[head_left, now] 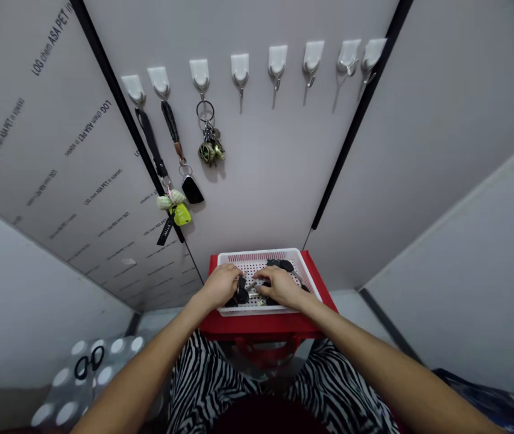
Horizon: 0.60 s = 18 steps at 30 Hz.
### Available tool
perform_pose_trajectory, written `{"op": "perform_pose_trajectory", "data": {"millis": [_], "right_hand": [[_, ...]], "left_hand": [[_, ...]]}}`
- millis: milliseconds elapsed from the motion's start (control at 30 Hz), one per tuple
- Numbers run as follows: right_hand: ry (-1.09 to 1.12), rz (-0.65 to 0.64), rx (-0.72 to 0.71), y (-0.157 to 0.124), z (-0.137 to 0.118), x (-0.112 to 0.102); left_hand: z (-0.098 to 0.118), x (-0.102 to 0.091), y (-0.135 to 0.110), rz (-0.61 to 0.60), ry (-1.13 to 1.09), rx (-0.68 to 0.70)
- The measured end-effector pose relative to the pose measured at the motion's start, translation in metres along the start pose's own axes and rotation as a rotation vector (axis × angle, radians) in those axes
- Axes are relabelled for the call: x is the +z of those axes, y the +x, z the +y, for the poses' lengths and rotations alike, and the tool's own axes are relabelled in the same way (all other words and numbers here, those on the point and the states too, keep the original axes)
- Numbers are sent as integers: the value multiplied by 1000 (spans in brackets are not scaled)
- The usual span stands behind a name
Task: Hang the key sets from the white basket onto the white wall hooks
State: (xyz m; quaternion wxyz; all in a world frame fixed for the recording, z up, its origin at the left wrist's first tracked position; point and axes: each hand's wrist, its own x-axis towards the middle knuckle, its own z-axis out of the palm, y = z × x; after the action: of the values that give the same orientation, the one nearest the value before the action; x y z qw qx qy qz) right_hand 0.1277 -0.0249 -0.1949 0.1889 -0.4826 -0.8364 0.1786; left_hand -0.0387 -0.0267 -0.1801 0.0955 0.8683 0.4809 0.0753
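Note:
A white perforated plastic basket (261, 310) holds several keys and dark key fobs. Inside its left part, my left hand (223, 284) curls its fingers against a black car key (241, 292); the far side of this grip is hidden. My right hand (279, 286) reaches in from the right, thumb and forefinger apart and bent over dark items. Behind its knuckles lies a black key fob (286, 265). A small metal key (251, 286) shows between the two hands.
The basket rests on a red box (261, 327) between zebra-patterned legs. White hooks (240, 67) line the wall. Hanging there are a strap with a yellow-green fob (181, 214), a braided strap with a black fob (192, 189), and a key ring (205, 111). Scissors (89, 361) lie lower left.

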Motion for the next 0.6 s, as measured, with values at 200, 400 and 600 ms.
{"op": "perform_pose_trajectory", "data": {"millis": [200, 400, 600], "right_hand": [[13, -55, -136, 11, -9, 17], [51, 44, -141, 6, -13, 12], [175, 215, -76, -2, -9, 0]], "left_hand": [[3, 1, -8, -47, 62, 33], [2, -4, -4, 33, -141, 14], [20, -15, 23, 199, -452, -180]]}}
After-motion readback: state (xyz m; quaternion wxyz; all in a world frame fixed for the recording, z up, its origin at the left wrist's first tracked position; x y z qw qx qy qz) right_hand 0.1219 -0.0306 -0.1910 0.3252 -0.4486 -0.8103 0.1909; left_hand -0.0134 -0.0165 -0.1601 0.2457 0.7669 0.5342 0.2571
